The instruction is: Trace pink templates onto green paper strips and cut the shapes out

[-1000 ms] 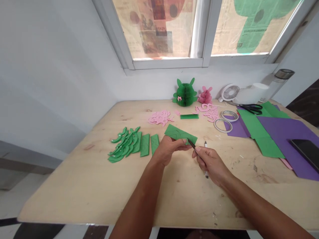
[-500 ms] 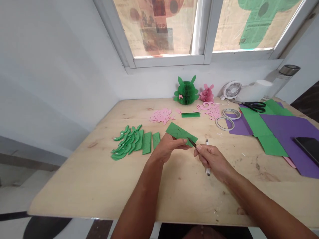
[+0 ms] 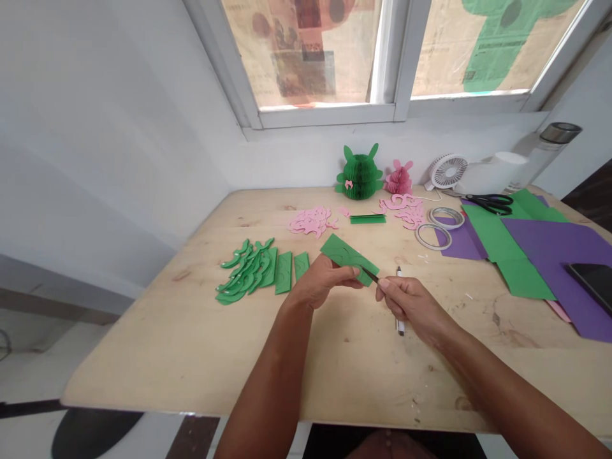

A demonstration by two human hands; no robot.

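Both forearms (image 3: 273,376) angle inward, fingers (image 3: 394,306) pinching.

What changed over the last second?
Green strip tilted slightly, right end lower; camera view shifted a little too. Nothing taken or let go: left hand stays on the strip, right hand on the dark tool. Marker and pink cutouts stayed put.

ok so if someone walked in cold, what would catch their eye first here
Probably the round green paper figure at the back of the table, with a smaller pink paper figure just to its right. In the middle, the left hand holds a green paper strip, and the right hand holds a dark pointed tool at it. Curved green cutouts lie heaped to the left.
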